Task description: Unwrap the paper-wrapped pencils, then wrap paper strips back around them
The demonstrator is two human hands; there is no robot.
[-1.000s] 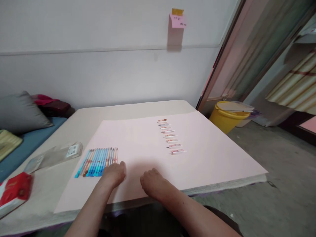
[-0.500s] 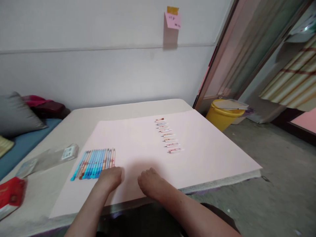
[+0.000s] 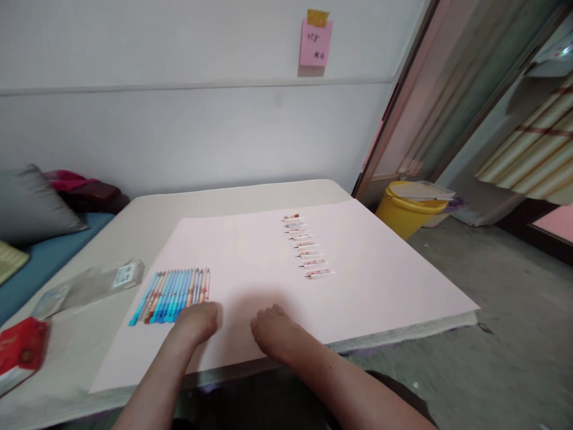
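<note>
A row of pens [image 3: 172, 295] is laid toward the left edge of the worktop [image 3: 224, 202], near its front edge. The long axes are set side by side, running from front to back, with the narrow ends pointed at the back edge and the blue and brown ends turned to the front. A second group, a column of shorter pens [image 3: 306, 245], is lined up right of the middle, stretched from near the back edge toward the front. These are laid crosswise, most with dark tips pointed left and pale ends right.

The left hand [image 3: 200, 321] and right hand [image 3: 274, 330] are held apart above the front edge, curled with knuckles up; the fingertips are hidden, so whether anything is gripped cannot be told. Some front ends of the row are covered by the left hand; contact cannot be made out.

Most of the worktop is covered by a pink sheet [image 3: 242, 257]. By the left edge, a clear bag [image 3: 96, 285] and a red packet [image 3: 24, 345] are placed. A pink note [image 3: 316, 45] is taped to the wall [image 3: 179, 137], and a yellow bin [image 3: 405, 212] is seen beyond the right edge
</note>
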